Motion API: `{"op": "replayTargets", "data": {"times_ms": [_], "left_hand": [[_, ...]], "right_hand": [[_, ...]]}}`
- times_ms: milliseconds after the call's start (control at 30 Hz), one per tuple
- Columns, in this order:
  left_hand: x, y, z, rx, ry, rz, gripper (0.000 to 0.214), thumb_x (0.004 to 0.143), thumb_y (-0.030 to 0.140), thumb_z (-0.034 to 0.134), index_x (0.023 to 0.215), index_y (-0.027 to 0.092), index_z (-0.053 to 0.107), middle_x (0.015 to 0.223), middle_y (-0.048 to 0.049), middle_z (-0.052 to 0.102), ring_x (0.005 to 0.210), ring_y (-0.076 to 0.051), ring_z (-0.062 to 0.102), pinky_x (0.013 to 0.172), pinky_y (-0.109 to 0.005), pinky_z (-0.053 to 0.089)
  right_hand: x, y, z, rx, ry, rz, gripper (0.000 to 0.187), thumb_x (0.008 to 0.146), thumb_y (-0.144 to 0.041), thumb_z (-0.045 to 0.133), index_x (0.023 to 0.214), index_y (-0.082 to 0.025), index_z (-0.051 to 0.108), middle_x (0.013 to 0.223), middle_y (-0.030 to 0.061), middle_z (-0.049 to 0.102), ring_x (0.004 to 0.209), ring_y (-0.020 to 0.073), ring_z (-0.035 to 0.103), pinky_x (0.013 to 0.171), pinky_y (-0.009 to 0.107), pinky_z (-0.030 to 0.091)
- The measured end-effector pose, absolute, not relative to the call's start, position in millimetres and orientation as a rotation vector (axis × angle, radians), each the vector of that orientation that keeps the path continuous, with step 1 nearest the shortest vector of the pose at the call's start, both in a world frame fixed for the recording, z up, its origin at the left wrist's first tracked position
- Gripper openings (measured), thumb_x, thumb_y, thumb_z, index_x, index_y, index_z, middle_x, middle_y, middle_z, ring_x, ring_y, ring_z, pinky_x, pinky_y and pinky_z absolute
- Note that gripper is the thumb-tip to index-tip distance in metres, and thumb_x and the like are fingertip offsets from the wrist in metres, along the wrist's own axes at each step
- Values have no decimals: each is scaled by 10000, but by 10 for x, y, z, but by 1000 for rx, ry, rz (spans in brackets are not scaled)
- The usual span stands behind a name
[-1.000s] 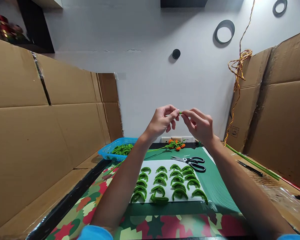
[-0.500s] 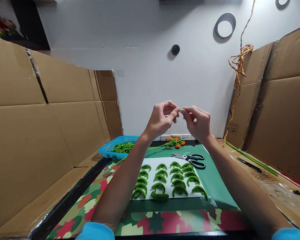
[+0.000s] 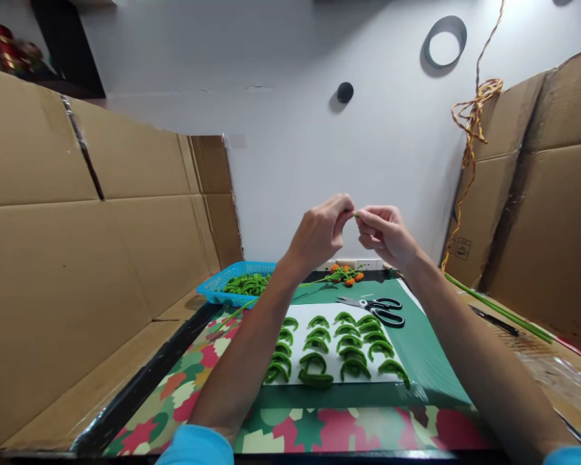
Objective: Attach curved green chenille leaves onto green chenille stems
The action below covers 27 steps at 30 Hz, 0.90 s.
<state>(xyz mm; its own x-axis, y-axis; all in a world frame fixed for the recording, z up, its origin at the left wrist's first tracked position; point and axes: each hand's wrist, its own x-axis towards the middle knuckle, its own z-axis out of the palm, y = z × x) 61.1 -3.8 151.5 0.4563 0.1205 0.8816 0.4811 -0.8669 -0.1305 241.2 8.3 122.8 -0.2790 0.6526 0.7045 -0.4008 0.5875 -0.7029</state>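
My left hand [image 3: 319, 234] and my right hand [image 3: 385, 234] are raised in front of the white wall, fingertips meeting. Both pinch a small green piece [image 3: 355, 214], of which only a tip shows between the fingers. Below them a white sheet [image 3: 339, 374] lies on a green mat [image 3: 423, 361] and carries several curved green pipe-cleaner pieces [image 3: 348, 352] in rows. Black-handled scissors [image 3: 380, 309] lie just behind the sheet.
A blue basket [image 3: 223, 284] with more green pieces stands at the back left. Stems with orange buds [image 3: 343, 276] lie by the wall. Long green stems [image 3: 503, 309] and a dark tool [image 3: 494, 321] rest at the right. Cardboard walls [image 3: 77, 258] enclose both sides.
My hands have stayed together on the green piece, the fingers shifting slightly. The view has drifted a little, so everything sits slightly further right.
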Motion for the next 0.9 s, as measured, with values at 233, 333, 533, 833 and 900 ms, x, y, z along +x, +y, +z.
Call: {"op": "replayTargets", "data": {"times_ms": [233,333,533,833,900], "left_hand": [[638,2,1483,-2454,-504,-1418,127,1036,165,542,920,211,568,758,12,592,659,-118,505,654,-281,445],[617,-43,1499,-2421,-516,-1290,167,1050,159,477,921,216,565,836,-29,632,738,-153,558,720,-317,471],[602,60,1456,-2353,-587,-1271,176,1064,231,489,921,221,591,902,-59,670,820,-190,600,792,-364,482],[655,37,1437,-2452,-697,-1472,157,1035,275,589,893,210,612,795,-22,641,675,-139,541,664,-317,447],[656,25,1437,-2430,-688,-1434,152,1033,237,575,889,209,614,818,-30,643,694,-145,541,663,-325,431]], "right_hand": [[2526,93,1210,-214,-1557,1051,371,842,-467,857,723,-176,661,561,-92,390,402,10,245,400,243,163],[2498,79,1188,-209,-1561,1096,409,831,-489,855,703,-192,604,553,-110,348,385,9,209,383,237,161],[2420,141,1156,-301,-1542,1034,449,807,-571,830,722,-222,561,598,-101,363,397,21,212,376,257,161],[2355,197,1096,-354,-1463,721,431,815,-595,828,758,-217,629,614,-61,424,412,43,313,372,261,178],[2346,218,1079,-353,-1465,725,422,827,-591,812,762,-216,629,618,-59,433,411,43,313,367,260,177]]}}
